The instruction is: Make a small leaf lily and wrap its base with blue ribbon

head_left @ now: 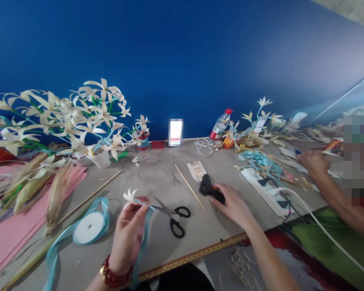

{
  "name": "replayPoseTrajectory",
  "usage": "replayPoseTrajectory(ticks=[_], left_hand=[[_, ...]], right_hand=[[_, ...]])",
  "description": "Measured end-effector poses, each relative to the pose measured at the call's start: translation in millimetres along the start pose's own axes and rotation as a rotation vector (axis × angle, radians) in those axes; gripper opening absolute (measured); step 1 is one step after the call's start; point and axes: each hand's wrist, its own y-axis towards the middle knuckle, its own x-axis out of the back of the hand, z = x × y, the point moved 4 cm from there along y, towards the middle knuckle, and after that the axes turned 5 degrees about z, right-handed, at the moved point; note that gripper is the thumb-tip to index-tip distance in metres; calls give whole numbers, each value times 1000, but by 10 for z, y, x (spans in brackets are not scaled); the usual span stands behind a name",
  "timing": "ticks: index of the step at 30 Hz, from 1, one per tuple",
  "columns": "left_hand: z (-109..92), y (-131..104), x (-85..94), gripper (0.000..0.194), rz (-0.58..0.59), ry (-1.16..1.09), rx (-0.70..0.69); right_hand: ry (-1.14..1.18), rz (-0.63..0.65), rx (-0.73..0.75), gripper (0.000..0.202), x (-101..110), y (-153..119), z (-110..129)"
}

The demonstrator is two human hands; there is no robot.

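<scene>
Left: ribbon roll flat on the counter, probably so the tail pays out freely. My left hand has its fingers pinched closed on the flower just below the petals, likely to steady stem and blue strip together. Scissors next, blades toward that hand, presumably for quick reach. Then a stick. My right hand has its fingers curled round the glue gun handle, likely for aim; can't tell if it's lifted.
</scene>
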Motion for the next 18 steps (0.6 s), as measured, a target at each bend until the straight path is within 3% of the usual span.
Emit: replayPoseTrajectory(ticks=[12, 18], left_hand=[[74, 7, 80, 18, -5, 26, 21], [82, 10, 91, 17, -13, 21, 18]], right_hand=[[58, 42, -67, 32, -55, 208, 82], [300, 57, -105, 31, 56, 309, -44]])
